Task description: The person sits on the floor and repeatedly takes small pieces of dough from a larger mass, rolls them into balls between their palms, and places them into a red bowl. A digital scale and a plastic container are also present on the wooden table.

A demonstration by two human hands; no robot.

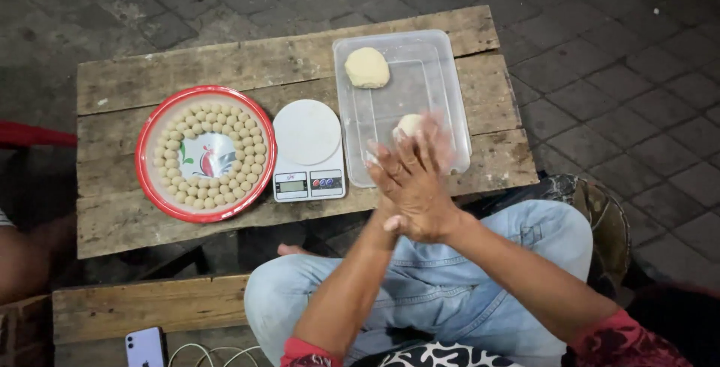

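Dough balls (225,123) ringing red tray (147,136) (lumps (367,67) in clear tub (442,74))

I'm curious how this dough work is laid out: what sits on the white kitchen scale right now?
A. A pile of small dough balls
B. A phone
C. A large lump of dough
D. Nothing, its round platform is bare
D: the kitchen scale has a bare white platform; the small dough balls lie in the red-rimmed tray, and the large dough lump sits in the clear plastic container.
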